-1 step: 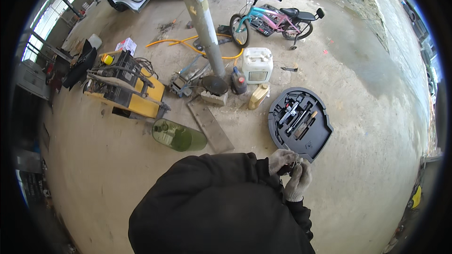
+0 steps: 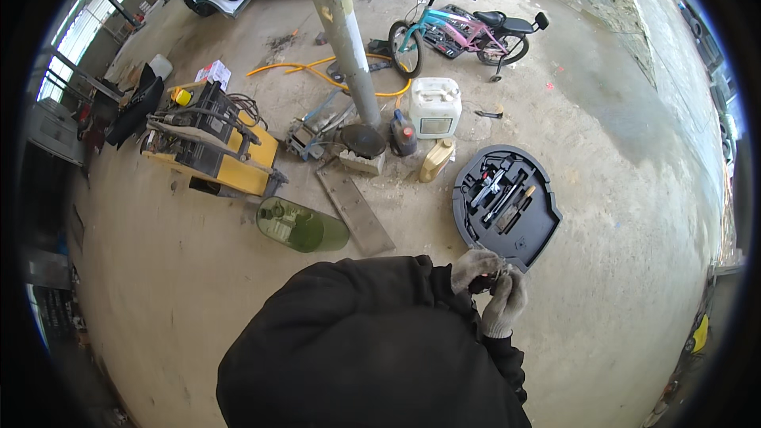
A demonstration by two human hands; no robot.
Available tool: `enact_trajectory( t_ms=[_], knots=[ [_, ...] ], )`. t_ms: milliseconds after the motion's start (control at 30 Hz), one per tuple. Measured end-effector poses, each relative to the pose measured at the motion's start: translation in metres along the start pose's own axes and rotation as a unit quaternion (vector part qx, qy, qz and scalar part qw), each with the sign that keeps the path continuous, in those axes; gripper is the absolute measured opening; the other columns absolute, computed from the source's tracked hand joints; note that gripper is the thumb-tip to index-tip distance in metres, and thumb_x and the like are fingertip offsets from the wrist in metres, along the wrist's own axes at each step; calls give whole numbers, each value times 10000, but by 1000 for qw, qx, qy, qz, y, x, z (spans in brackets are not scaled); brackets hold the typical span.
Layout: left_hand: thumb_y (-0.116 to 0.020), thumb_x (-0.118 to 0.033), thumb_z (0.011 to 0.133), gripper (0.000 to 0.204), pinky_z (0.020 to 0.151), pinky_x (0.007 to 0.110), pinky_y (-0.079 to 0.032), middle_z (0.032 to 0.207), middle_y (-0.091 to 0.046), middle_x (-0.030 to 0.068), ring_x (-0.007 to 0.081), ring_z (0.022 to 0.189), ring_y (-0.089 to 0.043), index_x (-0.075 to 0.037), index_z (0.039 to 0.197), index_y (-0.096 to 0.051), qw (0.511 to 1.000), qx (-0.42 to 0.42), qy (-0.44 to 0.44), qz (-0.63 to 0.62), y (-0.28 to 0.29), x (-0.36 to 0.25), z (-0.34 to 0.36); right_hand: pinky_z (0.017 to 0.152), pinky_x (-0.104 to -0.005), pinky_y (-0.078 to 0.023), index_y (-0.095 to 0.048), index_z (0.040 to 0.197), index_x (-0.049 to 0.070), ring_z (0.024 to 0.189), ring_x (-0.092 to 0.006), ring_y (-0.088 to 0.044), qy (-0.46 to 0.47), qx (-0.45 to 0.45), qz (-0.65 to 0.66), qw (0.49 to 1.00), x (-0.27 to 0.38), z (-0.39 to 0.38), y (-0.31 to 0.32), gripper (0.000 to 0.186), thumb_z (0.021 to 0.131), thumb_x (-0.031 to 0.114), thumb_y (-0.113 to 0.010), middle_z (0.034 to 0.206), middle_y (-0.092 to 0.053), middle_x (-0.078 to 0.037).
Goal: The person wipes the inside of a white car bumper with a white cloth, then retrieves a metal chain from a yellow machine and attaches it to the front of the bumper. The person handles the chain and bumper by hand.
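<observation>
Holding both grey knit-gloved hands together, left hand (image 2: 473, 267) and right hand (image 2: 505, 305) curled around some small dark part, can't tell what, beside the round black foam tool tray (image 2: 539, 234).

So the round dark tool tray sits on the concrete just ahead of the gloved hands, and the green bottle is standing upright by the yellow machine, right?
Not quite. The head view shows the green bottle lying on its side, not upright, by the yellow machine. The rest holds: the round dark tool tray sits on the concrete just ahead of the gloved left hand and right hand.

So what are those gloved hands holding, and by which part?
Left hand and right hand close together on something small and dark; what it is and the grip cannot be told.
</observation>
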State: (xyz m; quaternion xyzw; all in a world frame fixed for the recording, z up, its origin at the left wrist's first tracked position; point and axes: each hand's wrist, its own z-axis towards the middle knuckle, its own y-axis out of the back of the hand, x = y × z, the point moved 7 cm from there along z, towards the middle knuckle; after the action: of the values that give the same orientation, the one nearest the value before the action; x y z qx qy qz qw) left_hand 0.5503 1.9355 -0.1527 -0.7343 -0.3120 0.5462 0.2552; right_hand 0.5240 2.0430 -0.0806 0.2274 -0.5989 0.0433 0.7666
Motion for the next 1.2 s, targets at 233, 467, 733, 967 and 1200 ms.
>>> enact_trajectory(
  t_ms=[233,467,733,967,1200],
  knots=[
    [-550,-280,1001,252,426,216,-326,672,-546,-34,54,495,-456,-64,918,-650,996,-65,-51,33,4,-2,3,622,-302,-463,-613,931,-12,676,-150,-573,77,-6,-45,996,18,6,-4,266,1023,210,-498,760,-620,-71],
    [-590,-247,972,190,616,259,-488,825,-628,18,104,725,-606,-60,951,-618,959,-43,-280,-18,2,-28,-10,685,-245,-527,-609,1139,-54,788,-101,-613,-92,35,179,979,-12,6,-17,270,1053,173,-489,943,-650,-55],
    [-373,-598,968,666,679,318,-509,1041,-683,116,251,854,-680,-10,1124,-647,964,93,149,-201,-3,-13,-1,654,-255,-470,-638,1004,-25,733,-78,-550,-212,-42,155,964,-20,12,0,255,1030,203,-525,860,-640,-34],
    [-425,-520,989,587,658,309,-517,1001,-686,118,245,831,-679,0,1176,-621,994,-47,94,-23,-7,-29,-8,636,-234,-447,-634,973,-15,719,-65,-525,-187,-68,166,966,-8,22,10,254,1034,202,-517,842,-620,-9],
    [-569,-286,962,314,641,286,-518,919,-682,92,181,789,-663,-12,1095,-648,987,-35,111,111,-7,-32,3,642,-245,-439,-619,964,-26,721,-71,-504,-158,-18,140,977,-7,25,8,186,1009,140,-551,806,-588,-18]
  ],
)
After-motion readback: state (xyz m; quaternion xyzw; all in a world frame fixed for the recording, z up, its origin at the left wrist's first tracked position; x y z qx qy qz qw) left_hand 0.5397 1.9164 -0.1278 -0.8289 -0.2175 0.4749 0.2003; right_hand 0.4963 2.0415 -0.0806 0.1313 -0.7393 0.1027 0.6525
